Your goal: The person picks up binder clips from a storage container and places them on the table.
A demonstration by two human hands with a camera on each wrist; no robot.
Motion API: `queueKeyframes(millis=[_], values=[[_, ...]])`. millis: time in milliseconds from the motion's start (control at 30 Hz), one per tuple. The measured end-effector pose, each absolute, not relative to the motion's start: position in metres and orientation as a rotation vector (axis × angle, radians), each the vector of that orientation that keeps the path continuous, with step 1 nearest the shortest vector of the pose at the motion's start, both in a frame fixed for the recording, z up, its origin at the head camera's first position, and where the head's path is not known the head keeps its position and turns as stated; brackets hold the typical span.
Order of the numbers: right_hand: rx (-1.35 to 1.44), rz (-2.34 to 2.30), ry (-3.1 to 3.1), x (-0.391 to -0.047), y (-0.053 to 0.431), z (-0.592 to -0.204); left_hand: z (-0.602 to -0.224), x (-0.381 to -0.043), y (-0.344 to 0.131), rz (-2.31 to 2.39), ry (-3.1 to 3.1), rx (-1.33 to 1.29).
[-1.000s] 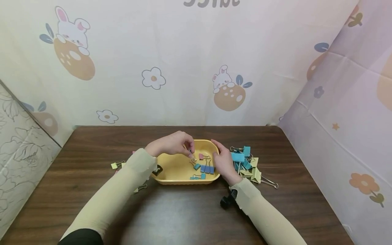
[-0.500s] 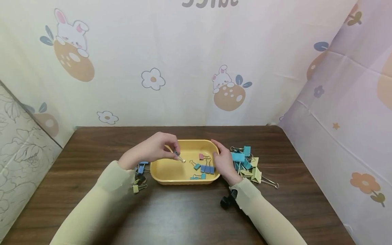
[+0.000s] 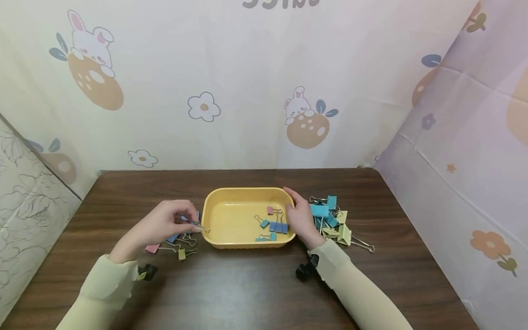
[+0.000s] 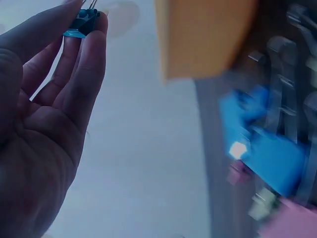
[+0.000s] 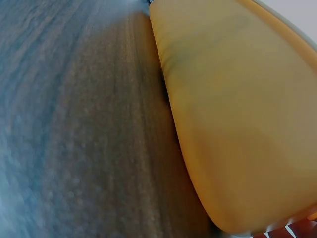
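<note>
My left hand (image 3: 167,223) pinches a small teal binder clip (image 4: 83,24) between thumb and fingers, its wire handles pointing away from the palm. In the head view it hovers at the left end of the yellow tray (image 3: 231,220), above a loose group of clips. My right hand (image 3: 303,221) grips the tray's right end, fingers at the outer wall and thumb by the rim. Toward the right inside the tray lie a pink binder clip (image 3: 270,210), a blue binder clip (image 3: 278,228) and two small teal ones.
Left of the tray lie blue, pink (image 3: 152,248) and yellow-green (image 3: 182,255) binder clips, partly hidden by the left hand. Beyond the right hand is a heap of larger teal (image 3: 319,211) and pale yellow (image 3: 344,234) clips. A patterned curtain (image 3: 247,137) hangs behind the brown table (image 3: 231,293).
My left hand has moved left, from over the tray's middle to its left end, carrying the teal binder clip. The right hand stays on the tray. The left group of clips is more exposed.
</note>
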State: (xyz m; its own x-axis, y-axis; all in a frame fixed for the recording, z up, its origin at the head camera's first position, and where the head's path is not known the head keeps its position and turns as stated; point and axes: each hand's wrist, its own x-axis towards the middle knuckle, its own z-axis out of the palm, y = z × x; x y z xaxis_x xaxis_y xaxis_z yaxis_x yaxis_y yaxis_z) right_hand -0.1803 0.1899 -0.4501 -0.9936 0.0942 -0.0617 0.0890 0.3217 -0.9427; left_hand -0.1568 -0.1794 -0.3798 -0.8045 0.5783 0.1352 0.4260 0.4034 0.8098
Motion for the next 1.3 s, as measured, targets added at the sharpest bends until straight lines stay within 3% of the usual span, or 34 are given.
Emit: queueKeyframes(millis=[267,700,1100,1300], values=[[-0.164,1.826,-2.554,-0.181,0.187,-0.448,-0.411,-0.138,-0.216,1.266,2.578,0.664],[-0.172,1.810,-2.569,-0.183,0.186,-0.448,-0.436,-0.131,-0.228,1.164,2.654,0.701],[-0.189,1.794,-2.581,-0.180,0.188,-0.448,-0.421,-0.141,-0.219,1.134,2.689,0.691],[-0.200,1.805,-2.577,-0.180,0.190,-0.449,-0.405,-0.153,-0.199,1.158,2.683,0.823]])
